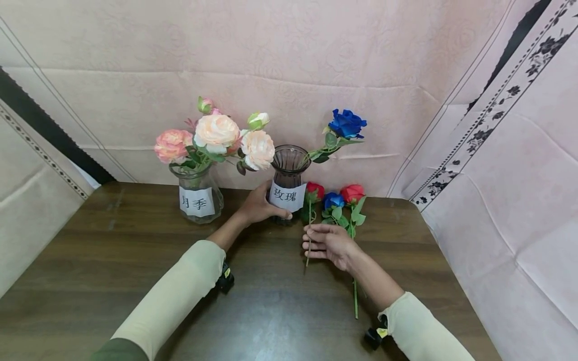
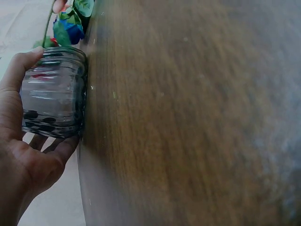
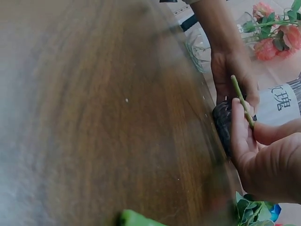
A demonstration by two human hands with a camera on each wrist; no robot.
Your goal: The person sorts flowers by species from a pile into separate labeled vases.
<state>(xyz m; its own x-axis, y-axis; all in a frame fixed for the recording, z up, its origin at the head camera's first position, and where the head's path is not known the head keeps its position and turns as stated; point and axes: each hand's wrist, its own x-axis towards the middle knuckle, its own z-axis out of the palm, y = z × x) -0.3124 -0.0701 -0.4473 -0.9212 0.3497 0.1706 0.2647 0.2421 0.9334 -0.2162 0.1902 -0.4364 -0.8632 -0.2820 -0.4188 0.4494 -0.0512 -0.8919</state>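
My left hand (image 1: 263,204) grips the dark, ribbed glass vase (image 1: 289,168), which bears a white label with black characters. One blue rose (image 1: 347,124) stands in this vase, leaning out to the right. In the left wrist view, the thumb and fingers of that hand wrap the lower part of the glass. My right hand (image 1: 331,244) pinches the thin green stem (image 3: 242,101) of a red rose (image 1: 314,190), its bloom up beside the vase. The stem's lower end sticks out past the fingers. Another blue rose (image 1: 333,200) and red rose (image 1: 352,193) lie just right of it.
A clear glass vase (image 1: 217,200) with another label stands to the left, holding several pink and cream blooms (image 1: 217,133). Both vases are near the back edge of the brown wooden table (image 1: 271,301). Pale patterned cloth (image 1: 316,45) hangs behind and at the sides.
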